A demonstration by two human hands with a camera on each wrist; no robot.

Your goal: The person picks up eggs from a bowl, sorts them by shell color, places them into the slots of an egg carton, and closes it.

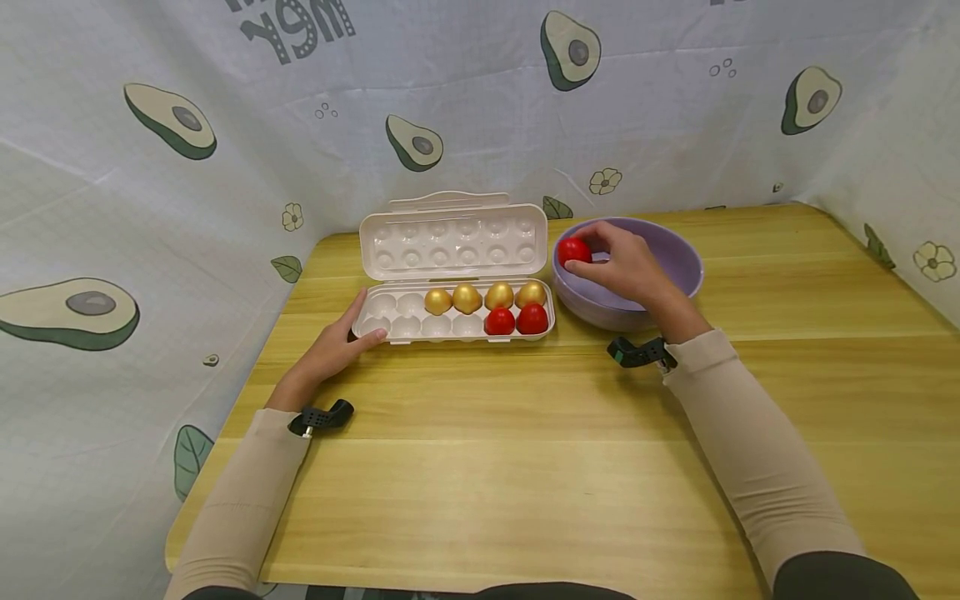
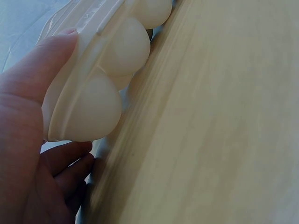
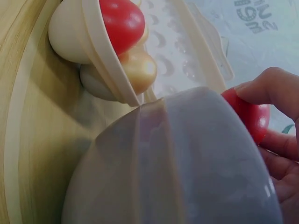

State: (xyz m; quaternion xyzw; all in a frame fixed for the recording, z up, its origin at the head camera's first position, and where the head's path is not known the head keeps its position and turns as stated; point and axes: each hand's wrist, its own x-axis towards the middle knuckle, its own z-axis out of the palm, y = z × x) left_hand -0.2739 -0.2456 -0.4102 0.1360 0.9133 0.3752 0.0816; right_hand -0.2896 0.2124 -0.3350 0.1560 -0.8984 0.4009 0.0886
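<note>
A cream plastic egg carton (image 1: 407,303) lies with its lid (image 1: 453,242) tipped back. Gold eggs (image 1: 467,298) fill the right part of its back row, and two red eggs (image 1: 532,318) occupy the front row's right end. My left hand (image 1: 324,354) holds the carton's left end, thumb on the front rim and fingers round the end. Between thumb and fingers, my right hand (image 1: 626,265) pinches another red egg (image 1: 574,252) at the left rim of a purple bowl (image 1: 681,260). In the right wrist view the bowl's wall (image 3: 187,154) partly hides this egg.
The wooden table (image 1: 480,467) stretches in front of the carton and to the right of the bowl. A white cloth (image 1: 480,75) printed with avocados hangs along its back and left. The bowl stands close beside the carton's right end.
</note>
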